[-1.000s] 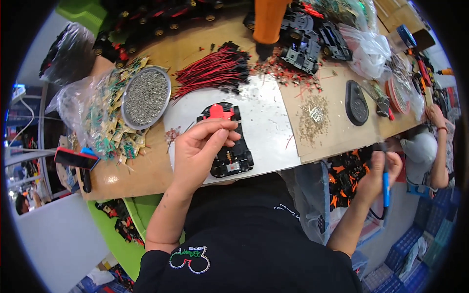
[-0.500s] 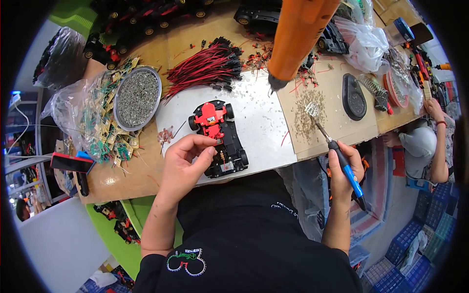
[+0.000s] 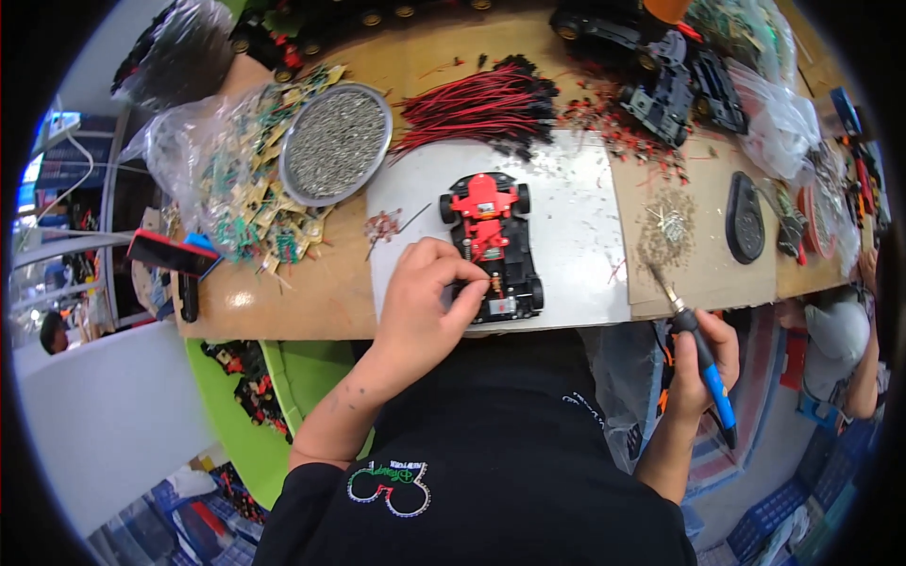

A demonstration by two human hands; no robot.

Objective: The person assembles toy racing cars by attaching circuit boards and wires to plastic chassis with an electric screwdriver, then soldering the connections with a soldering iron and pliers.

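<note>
A toy car chassis [image 3: 517,241], black with a red part on top, lies on the white sheet [image 3: 580,226] before me. Over its near left side, my left hand [image 3: 429,297] has thumb and forefinger pinched together; what they hold, if anything, is too small to make out. My right hand [image 3: 703,363] grips a soldering iron [image 3: 710,373] by its blue and black handle. The iron's tip points away from me, toward a small heap of pale wire-like bits [image 3: 668,223] on the cardboard [image 3: 642,288], apart from the chassis.
A metal bowl [image 3: 385,156] of small silvery parts stands left, beside circuit boards with green wires [image 3: 288,226]. Red and black wires [image 3: 472,111] lie behind the chassis. A black oval stand [image 3: 745,222] sits right. Black car bodies [image 3: 665,94] are at the back. Another person [image 3: 840,330] sits far right.
The view has shifted, so the table's things appear farther right and higher. The orange tool overhead has mostly left the picture. Left hand still pinches over the chassis; right still grips the soldering iron.
</note>
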